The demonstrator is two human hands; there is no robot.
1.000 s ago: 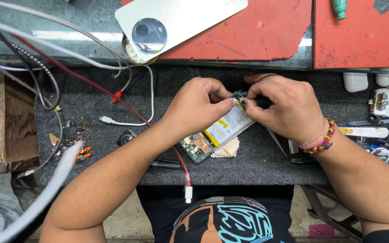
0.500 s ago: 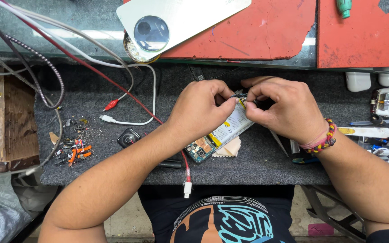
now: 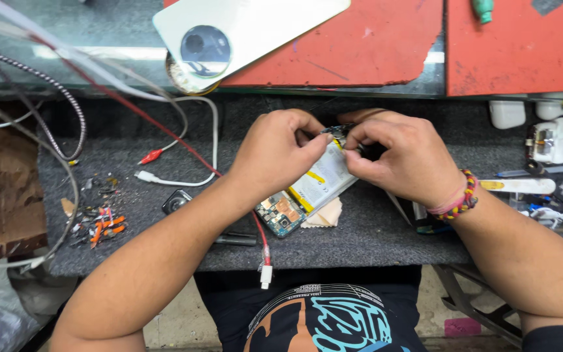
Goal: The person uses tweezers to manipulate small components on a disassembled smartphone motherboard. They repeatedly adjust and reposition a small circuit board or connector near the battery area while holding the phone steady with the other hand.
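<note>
On the grey felt mat [image 3: 373, 234], both hands pinch the opened phone with white battery [image 3: 317, 186] at its far end: left hand [image 3: 275, 153], right hand [image 3: 395, 160], long axis slanting toward the person's left

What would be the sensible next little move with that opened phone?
Probably keep the left hand steadying the opened phone while the right hand works the small part at its top edge, since both sets of fingers pinch there.
</note>
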